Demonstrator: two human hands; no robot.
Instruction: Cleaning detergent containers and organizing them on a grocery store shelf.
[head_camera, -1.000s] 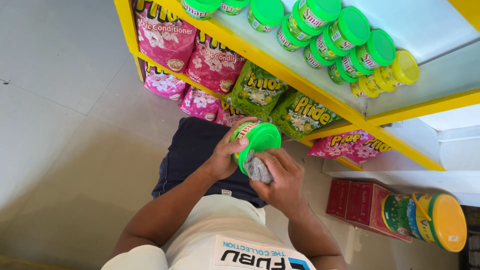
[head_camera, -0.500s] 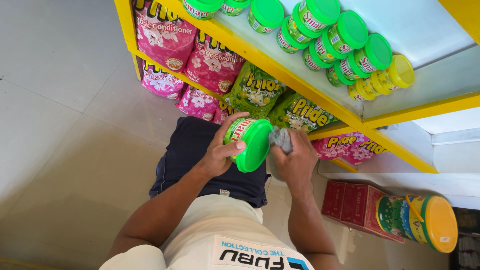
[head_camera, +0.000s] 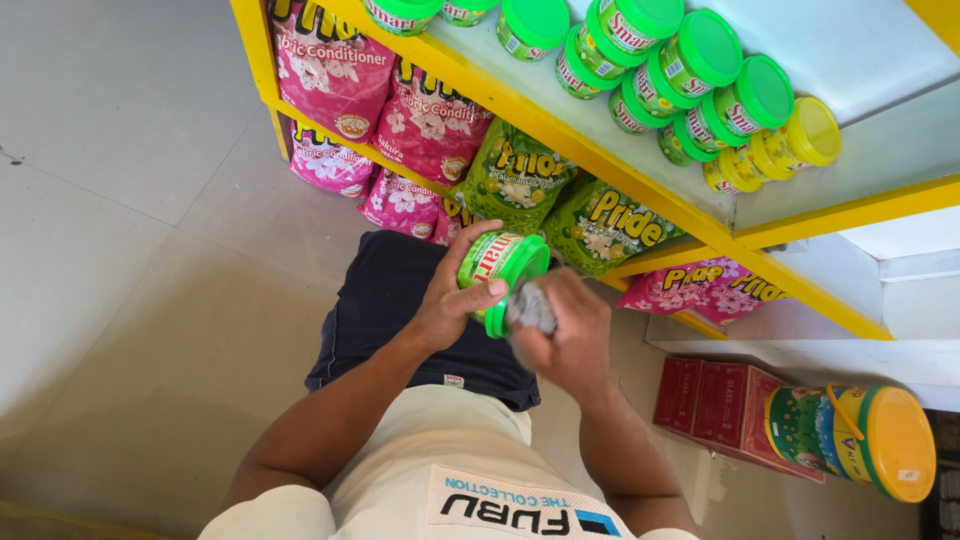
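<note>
Above the grip, a yellow-edged shelf was seen, loaded with green-lidded tubs and one yellow-lidded tub at the row's end. Just beyond the grip, green pouches were stacked under that shelf, and pink pouches were ranged further to the left of it. Below and to the right of the grip, a red box and a tub with a yellow lid were set on the grey floor. Nothing was seen between the grip and the shelf.

A green tub was held in front of the body, tilted on its side, lid toward the right. The left hand was wrapped around its body, thumb laid across the label. The right hand was closed on a small grey cloth, pressed against the lid's rim; it was blurred. Both forearms were bent inward.
</note>
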